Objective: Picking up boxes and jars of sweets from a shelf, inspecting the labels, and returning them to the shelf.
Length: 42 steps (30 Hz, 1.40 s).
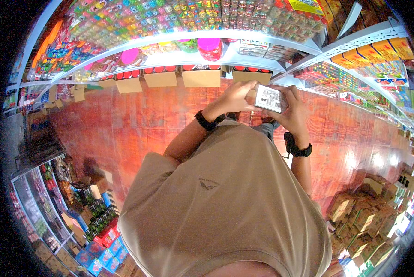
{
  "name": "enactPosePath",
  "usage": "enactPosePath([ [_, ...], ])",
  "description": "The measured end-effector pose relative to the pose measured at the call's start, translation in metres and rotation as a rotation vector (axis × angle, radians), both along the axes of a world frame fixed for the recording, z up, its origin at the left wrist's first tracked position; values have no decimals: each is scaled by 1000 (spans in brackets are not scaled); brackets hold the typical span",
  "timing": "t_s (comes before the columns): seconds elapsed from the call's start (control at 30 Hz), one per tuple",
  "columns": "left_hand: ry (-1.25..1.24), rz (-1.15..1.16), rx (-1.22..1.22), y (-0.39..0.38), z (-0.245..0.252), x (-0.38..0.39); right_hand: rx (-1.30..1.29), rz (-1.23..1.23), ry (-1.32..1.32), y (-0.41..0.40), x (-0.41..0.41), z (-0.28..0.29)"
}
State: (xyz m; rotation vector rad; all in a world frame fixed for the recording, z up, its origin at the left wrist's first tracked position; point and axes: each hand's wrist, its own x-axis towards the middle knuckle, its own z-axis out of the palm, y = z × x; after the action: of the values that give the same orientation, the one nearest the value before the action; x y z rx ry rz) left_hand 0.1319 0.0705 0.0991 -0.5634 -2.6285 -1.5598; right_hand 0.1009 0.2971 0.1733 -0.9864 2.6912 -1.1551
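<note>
Between my two hands is a small package (268, 98) with a white printed label facing up; the label bears writing and a barcode. My left hand (240, 97) grips its left end. Around the right end are the fingers and thumb of my right hand (291, 107). Both wrists wear black bands. The package is held out in front of my body, above the floor and near the front of a shelf. My fingers hide its ends and underside, so its exact kind is unclear.
Ahead stands a white metal shelf (241, 34) packed with candy containers, among them a pink-lidded jar (209, 49). Open cardboard boxes (201, 78) line its foot. Stacked cartons (362, 221) sit behind right, blue boxes (105, 254) behind left. Reddish wooden flooring (124, 117) surrounds me.
</note>
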Motion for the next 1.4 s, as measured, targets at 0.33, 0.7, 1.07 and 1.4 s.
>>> enactPosePath([
  [0.33, 37, 16, 129, -7, 3, -3, -145, -4, -239, 11, -4, -24],
  [0.7, 32, -70, 77, -10, -5, -7, -3, 87, -176, 15, -7, -50],
  [1.07, -5, -97, 85, -7, -4, -7, 54, 48, -216, 19, -4, -49],
  [1.4, 94, -36, -46, -4, 8, -2, -4, 8, -212, 22, 0, -55],
])
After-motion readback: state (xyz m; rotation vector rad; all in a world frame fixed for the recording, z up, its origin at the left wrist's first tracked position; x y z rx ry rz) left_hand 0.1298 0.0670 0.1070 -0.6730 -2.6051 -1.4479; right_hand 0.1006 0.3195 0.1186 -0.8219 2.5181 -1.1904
